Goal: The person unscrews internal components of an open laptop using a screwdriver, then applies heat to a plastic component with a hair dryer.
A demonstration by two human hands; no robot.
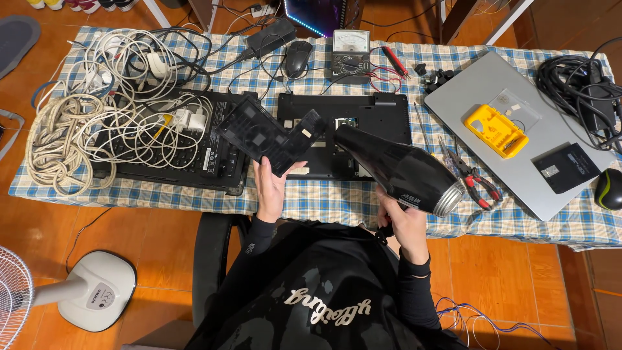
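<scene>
Hands: left (pixel 271 188) gripping black panel (pixel 269 135), right (pixel 405 223) seemingly around hair dryer (pixel 398 170) handle.

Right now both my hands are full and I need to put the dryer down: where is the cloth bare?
Bare checked cloth runs along the near edge, below the opened laptop base. The left end is crowded with tangled cables; the silver laptop fills the right.
</scene>
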